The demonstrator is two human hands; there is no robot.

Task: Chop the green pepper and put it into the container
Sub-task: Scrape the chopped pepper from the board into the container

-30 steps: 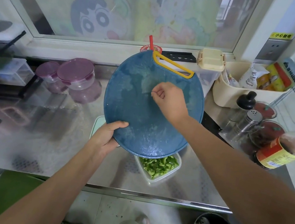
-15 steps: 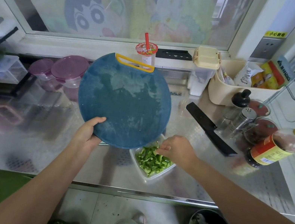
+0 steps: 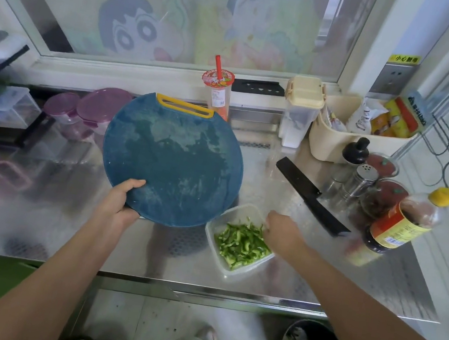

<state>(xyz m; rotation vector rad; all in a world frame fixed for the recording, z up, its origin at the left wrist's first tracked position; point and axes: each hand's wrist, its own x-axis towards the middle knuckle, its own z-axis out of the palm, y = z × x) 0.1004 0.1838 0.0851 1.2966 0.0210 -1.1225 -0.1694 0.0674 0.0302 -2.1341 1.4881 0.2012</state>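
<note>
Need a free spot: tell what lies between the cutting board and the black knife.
Only bare steel counter between cutting board and knife, per the head view.

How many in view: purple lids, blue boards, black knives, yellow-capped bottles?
Purple lids: 2
Blue board: 1
Black knife: 1
Yellow-capped bottle: 1
Total: 5

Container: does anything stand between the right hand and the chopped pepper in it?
Nothing visible. The container has no lid on, the right hand is at the pepper strips, and the left hand holds the cutting board off to its left.
</note>
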